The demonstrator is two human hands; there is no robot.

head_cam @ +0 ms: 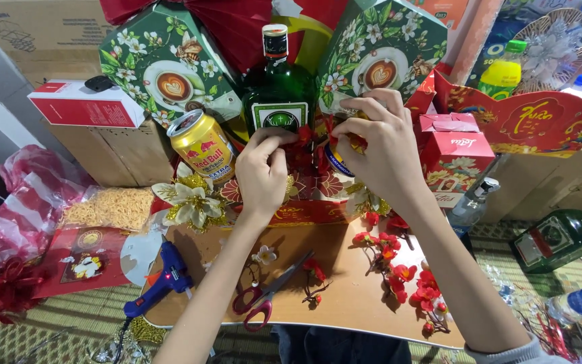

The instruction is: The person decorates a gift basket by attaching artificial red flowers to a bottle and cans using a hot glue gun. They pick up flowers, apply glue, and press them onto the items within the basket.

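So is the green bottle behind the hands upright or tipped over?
Upright. The green bottle stands with its capped neck pointing straight up between two floral boxes; both hands work on red flowers in front of it.

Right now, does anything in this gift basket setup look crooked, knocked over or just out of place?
Yes. The gold drink can leans at a tilt beside the upright green bottle. Another green bottle lies on its side on the mat at far right. Loose red blossoms are scattered over the board. Both hands, left and right, pinch red decoration.
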